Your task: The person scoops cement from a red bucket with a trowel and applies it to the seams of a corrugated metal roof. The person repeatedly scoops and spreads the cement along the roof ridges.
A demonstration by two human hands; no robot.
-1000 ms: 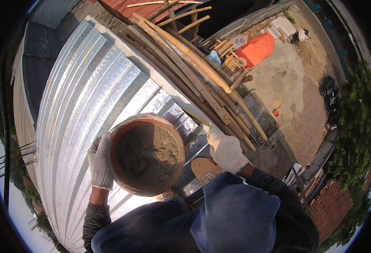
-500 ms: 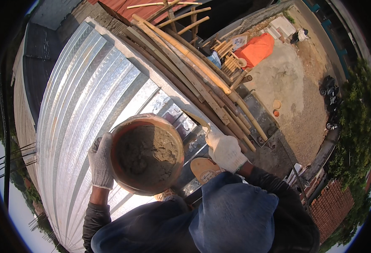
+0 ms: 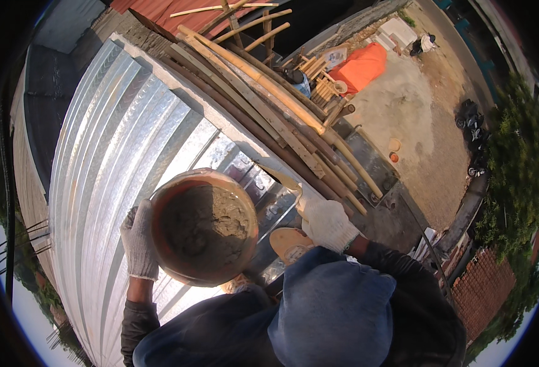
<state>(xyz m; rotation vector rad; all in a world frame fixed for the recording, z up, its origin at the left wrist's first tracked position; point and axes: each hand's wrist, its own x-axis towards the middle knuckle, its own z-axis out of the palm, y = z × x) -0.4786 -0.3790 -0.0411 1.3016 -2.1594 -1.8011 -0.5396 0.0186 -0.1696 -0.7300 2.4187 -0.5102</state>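
My left hand [image 3: 140, 241], in a pale knit work glove, grips the left side of a round reddish-brown bowl [image 3: 190, 277]. Wet grey mortar [image 3: 199, 223] fills much of the bowl, its surface lumpy on the right and partly in shadow. My right hand [image 3: 327, 223], gloved too, is closed around the handle of a trowel [image 3: 280, 175]. The trowel's blade points up and left, apart from the bowl, near the edge of the wall top. Its handle is mostly hidden by the glove.
Shiny corrugated metal sheeting [image 3: 98, 165] spreads at left, bordered by a mortared wall top [image 3: 211, 116]. Bamboo poles and planks [image 3: 263, 101] lie beyond it. My shoe [image 3: 289, 244] stands between my hands. Far below right are a sand heap [image 3: 398, 98], an orange tarp [image 3: 362, 66] and a person [image 3: 425, 44].
The bowl and my left hand have shifted slightly left and down. My right hand still holds the trowel in nearly the same place. The surroundings have slid a little left in view.
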